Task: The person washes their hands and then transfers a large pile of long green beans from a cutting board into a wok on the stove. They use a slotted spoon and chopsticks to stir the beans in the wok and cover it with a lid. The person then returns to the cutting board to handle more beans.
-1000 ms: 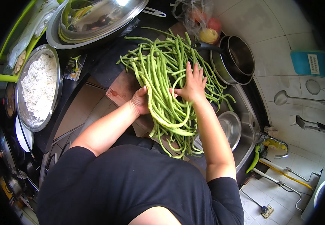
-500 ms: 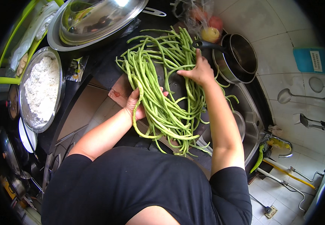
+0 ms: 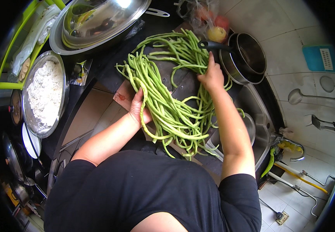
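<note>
A large tangle of long green beans (image 3: 167, 104) spreads over a dark counter in front of me. My left hand (image 3: 139, 110) is closed round a thick bunch on the left side, its fingers hidden behind the strands. On the right side of the pile, my right hand (image 3: 212, 77) is closed on more of the beans, thumb on the near side and index finger pointing away. That hand is just below the black handle (image 3: 214, 45) beside the stacked pots (image 3: 229, 62). Bean ends hang toward my body.
At the far left stand a metal bowl (image 3: 63, 89) of white floury dough and a big lidded pan (image 3: 98, 23). A steel sink (image 3: 262, 120) is on the right. A plastic bag (image 3: 200, 11) lies by round produce at the back. Utensils hang on the tiled wall.
My right hand has moved slightly right, its spread thumb and fingers closing on the beans. The left bunch has parted from the right one, leaving a wider gap between them.
</note>
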A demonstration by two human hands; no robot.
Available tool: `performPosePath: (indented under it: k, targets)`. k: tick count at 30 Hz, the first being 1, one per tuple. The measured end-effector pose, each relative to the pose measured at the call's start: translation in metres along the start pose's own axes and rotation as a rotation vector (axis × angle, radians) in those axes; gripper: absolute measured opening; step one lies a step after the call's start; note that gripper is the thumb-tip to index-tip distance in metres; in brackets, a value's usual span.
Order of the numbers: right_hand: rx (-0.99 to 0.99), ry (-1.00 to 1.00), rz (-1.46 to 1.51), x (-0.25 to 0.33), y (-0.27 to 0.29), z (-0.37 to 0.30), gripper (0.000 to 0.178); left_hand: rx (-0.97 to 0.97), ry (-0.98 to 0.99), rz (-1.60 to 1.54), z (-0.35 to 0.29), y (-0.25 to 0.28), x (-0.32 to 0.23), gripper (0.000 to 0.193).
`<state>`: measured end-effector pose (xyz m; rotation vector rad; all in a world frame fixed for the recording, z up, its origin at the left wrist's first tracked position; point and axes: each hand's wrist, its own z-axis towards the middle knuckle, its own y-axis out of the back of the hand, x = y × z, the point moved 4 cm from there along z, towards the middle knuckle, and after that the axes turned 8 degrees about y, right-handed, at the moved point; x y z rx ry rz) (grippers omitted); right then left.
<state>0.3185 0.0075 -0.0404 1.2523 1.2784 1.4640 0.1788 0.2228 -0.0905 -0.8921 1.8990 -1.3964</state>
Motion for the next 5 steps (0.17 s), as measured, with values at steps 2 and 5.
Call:
performPosePath:
  k: [2, 5]
  targets:
    - [0.038, 0.016, -0.149, -0.005, 0.009, 0.009, 0.098, -0.008, -0.005, -0.02, -0.002, -0.004, -0.002, 0.071]
    - [-0.025, 0.137, -0.371, -0.017, 0.011, 0.016, 0.099, 0.017, -0.044, -0.004, -0.008, -0.01, -0.01, 0.07]
